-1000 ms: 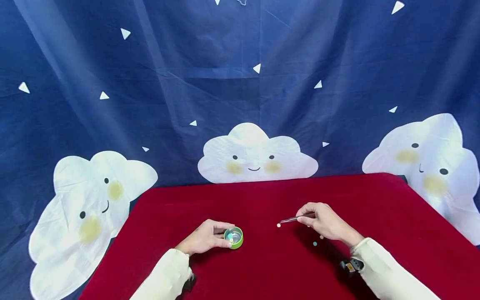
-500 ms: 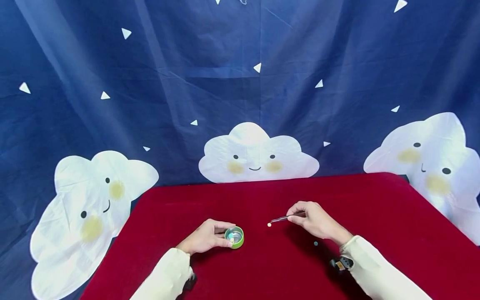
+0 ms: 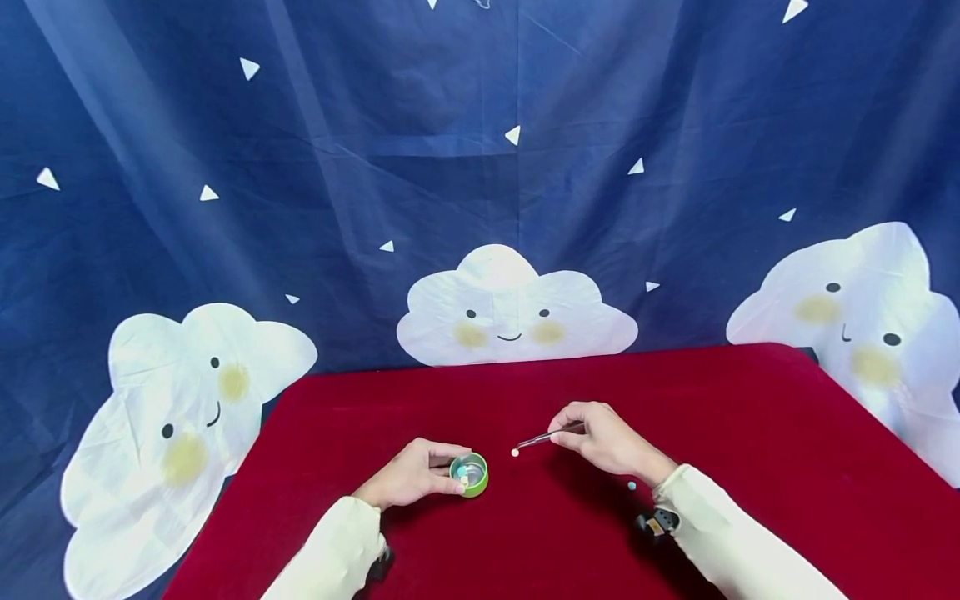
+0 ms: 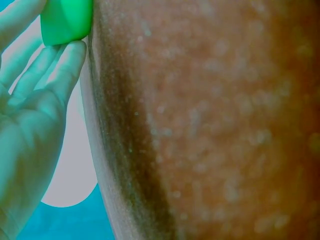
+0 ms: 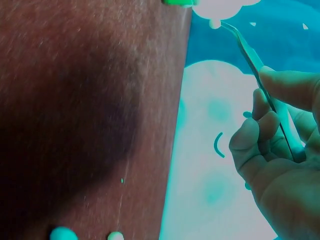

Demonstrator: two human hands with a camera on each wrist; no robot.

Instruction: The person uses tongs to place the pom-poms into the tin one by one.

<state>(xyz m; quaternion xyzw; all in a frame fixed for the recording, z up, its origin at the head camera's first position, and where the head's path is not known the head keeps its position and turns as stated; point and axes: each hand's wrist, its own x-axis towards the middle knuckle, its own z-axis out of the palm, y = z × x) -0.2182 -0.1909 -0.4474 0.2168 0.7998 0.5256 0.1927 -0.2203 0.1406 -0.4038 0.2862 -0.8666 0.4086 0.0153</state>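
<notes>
One bead [image 3: 515, 452] in the tweezers [image 3: 542, 438] has neared the green tin [image 3: 478, 488].

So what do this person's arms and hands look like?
The left hand and right hand are gloveless. The left sleeve and right sleeve are cream. A black device with an orange patch shows at the right wrist, a dark object at the left.

1 bead [image 3: 515, 452] at tip of tweezers [image 3: 538, 438], tin [image 3: 477, 490] to left
</notes>
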